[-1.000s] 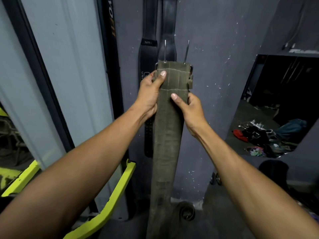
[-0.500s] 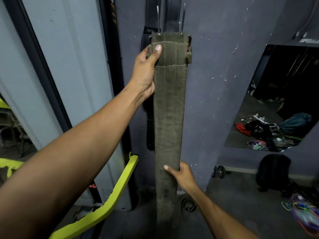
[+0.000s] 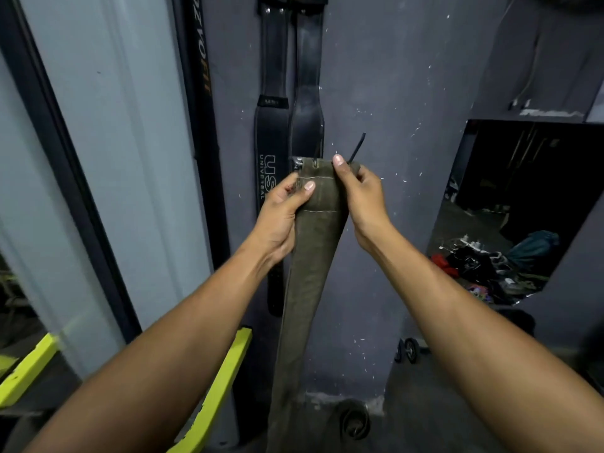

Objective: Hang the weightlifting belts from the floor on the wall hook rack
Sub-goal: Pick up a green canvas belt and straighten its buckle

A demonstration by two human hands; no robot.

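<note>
1. While both hands hold its top end, the green belt [image 3: 307,289] hangs long and straight down in front of the grey wall [image 3: 392,93], and its bottom end reaches toward the floor [image 3: 425,403].
2. Two black belts [image 3: 287,132] already hang on the wall, just behind and above the green one. Their tops go up out of the picture, so the hook rack cannot be seen.
3. Up is the way the green belt must go, I think, because the hanging spot is higher than the hands.
4. Left hand [image 3: 282,217] has its grip curled round the left edge of the top end.
5. Right hand [image 3: 361,194] pinches the right edge, a little higher and nearer the top.
6. Two thin buckle pins [image 3: 357,148] stick up from the top end, just above the right thumb.
</note>
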